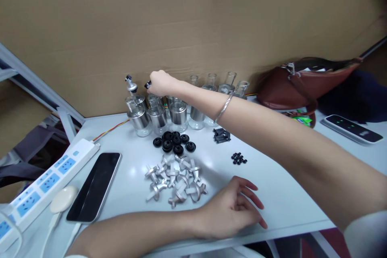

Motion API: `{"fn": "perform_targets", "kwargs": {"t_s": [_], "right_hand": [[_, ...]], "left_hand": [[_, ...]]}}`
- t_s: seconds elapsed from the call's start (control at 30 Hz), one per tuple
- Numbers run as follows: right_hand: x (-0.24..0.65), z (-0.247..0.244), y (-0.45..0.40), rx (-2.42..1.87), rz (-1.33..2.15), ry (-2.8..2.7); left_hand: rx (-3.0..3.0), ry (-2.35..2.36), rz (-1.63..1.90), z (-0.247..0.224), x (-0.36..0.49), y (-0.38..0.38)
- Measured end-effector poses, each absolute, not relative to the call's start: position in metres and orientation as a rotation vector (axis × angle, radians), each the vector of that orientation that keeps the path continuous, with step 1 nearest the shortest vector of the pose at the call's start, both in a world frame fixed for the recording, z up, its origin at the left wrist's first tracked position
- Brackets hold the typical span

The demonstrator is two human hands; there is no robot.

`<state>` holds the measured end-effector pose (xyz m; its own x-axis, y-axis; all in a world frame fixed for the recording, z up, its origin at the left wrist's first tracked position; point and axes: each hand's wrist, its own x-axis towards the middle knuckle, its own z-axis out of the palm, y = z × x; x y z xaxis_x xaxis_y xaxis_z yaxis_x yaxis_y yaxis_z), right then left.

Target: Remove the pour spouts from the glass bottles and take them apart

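Your right hand (pixel 162 83) has fingers closed on a black-tipped spout (pixel 148 84) at the glass bottles (pixel 178 116). Your left hand (pixel 226 211), fingers loosely curled, gripping nothing, lies near the silver spouts (pixel 181 184) on the table (pixel 127 193).

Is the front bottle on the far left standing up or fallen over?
Standing up: the bottle sits base-down on the table, neck pointing upward.

Black-tipped piece (pixel 148 84) (mostly hidden) held in right hand (pixel 162 83) above metal-banded glass bottles (pixel 178 115). Left hand (pixel 228 211), half curled, rested on white table (pixel 286 201). Silver spouts (pixel 196 190) heaped near left hand; black stoppers (pixel 167 146) clustered between spouts and bottles.
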<state>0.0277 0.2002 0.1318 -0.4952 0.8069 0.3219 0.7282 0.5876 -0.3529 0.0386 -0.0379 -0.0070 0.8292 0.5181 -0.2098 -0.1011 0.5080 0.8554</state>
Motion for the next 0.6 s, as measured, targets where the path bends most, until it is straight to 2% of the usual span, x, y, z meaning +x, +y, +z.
{"fn": "perform_targets", "kwargs": {"t_s": [0.1, 0.23, 0.33, 0.5, 0.6], "right_hand": [[0.037, 0.144, 0.177, -1.324, 0.163, -2.259], [0.070, 0.147, 0.122, -1.061, 0.105, -2.133], [0.106, 0.125, 0.073, -0.879, 0.118, -2.041], [0.159, 0.071, 0.020, -0.892, 0.390, -1.973], [0.175, 0.051, 0.012, -1.025, 0.800, -1.881]], "left_hand": [[0.946, 0.473, 0.410, -0.005, 0.037, -0.038], [0.949, 0.479, 0.400, -0.005, 0.036, -0.037], [0.940, 0.460, 0.418, -0.006, 0.036, -0.037], [0.908, 0.447, 0.437, -0.007, 0.038, -0.038], [0.872, 0.483, 0.501, -0.005, 0.037, -0.037]]}}
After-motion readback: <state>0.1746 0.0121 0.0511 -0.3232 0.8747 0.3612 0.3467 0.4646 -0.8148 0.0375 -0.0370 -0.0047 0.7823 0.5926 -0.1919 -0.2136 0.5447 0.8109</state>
